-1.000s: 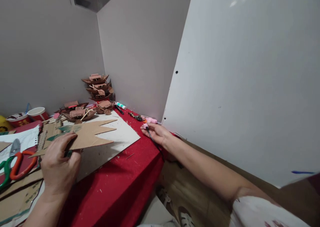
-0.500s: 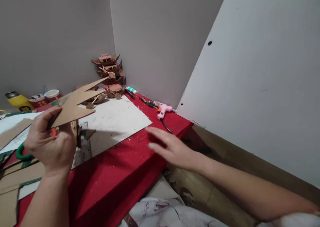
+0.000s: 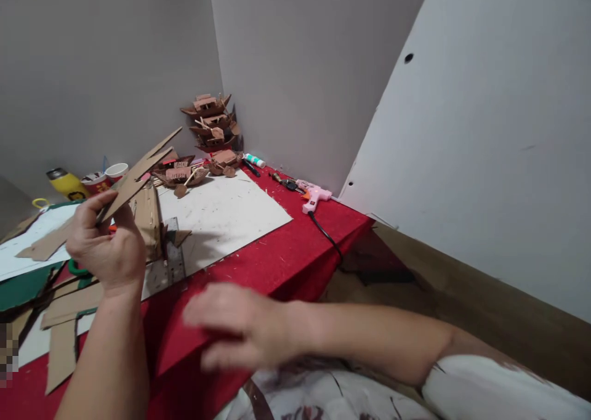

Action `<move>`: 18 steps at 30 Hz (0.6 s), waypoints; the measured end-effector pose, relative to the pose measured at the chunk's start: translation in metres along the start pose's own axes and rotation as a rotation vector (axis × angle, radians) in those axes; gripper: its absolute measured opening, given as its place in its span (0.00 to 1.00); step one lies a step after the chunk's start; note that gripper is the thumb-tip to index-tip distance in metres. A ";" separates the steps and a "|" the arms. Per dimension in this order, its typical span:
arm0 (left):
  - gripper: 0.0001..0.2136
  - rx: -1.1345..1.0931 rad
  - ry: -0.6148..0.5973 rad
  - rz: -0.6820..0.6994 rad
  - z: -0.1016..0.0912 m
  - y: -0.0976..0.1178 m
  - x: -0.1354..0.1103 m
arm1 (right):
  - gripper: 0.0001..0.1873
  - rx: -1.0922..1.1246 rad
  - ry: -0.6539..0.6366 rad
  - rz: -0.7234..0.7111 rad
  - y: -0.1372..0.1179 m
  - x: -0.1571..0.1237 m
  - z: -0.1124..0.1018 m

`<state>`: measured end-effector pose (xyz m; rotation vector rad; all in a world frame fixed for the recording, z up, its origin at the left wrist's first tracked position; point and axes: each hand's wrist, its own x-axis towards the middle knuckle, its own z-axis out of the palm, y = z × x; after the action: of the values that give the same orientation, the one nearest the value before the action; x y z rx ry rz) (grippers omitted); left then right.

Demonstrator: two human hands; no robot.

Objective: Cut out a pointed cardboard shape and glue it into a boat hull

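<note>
My left hand [image 3: 111, 244] pinches a cut piece of brown cardboard [image 3: 133, 185] between thumb and fingers, above the left side of the table. Long pointed prongs stick out from the piece's far end, and it is tilted so that I see it partly edge-on. Just beyond that hand lies a block of stacked cardboard [image 3: 148, 217], beside a metal ruler [image 3: 175, 263]. My right hand [image 3: 247, 327] is empty and smeared by motion, its thumb and fingers apart, over the front edge of the red-covered table [image 3: 258, 266].
Small model boats [image 3: 212, 121] are stacked in the corner, with more boats [image 3: 180, 175] before them. A pink glue gun [image 3: 316, 196] with a black cord lies at right. Cardboard scraps [image 3: 62, 352], a yellow bottle [image 3: 67, 185] and paper cups [image 3: 116, 171] are at left.
My right hand has swept left and toward me from near the glue gun's cord. The cardboard in my left hand has turned more edge-on. The view has shifted a little left.
</note>
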<state>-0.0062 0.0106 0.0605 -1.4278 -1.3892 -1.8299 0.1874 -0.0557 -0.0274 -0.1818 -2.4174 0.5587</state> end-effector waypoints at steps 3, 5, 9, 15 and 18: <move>0.09 -0.017 0.014 0.011 -0.001 0.002 0.000 | 0.32 -0.209 0.033 0.357 0.005 -0.009 -0.009; 0.09 -0.039 0.004 0.027 -0.002 0.004 -0.001 | 0.34 -0.201 -0.128 0.172 -0.001 -0.011 -0.005; 0.09 -0.057 -0.004 0.036 -0.003 0.004 -0.001 | 0.22 0.021 -0.218 -0.090 -0.008 0.002 -0.001; 0.07 -0.055 0.054 0.016 -0.008 -0.001 0.002 | 0.35 -0.330 -0.042 0.391 0.048 0.050 -0.030; 0.07 -0.063 0.070 0.008 -0.010 -0.003 0.003 | 0.34 -0.392 -0.188 0.486 0.079 0.079 -0.030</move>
<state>-0.0143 0.0042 0.0623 -1.3835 -1.3009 -1.9157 0.1438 0.0462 0.0038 -0.9385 -2.6525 0.3073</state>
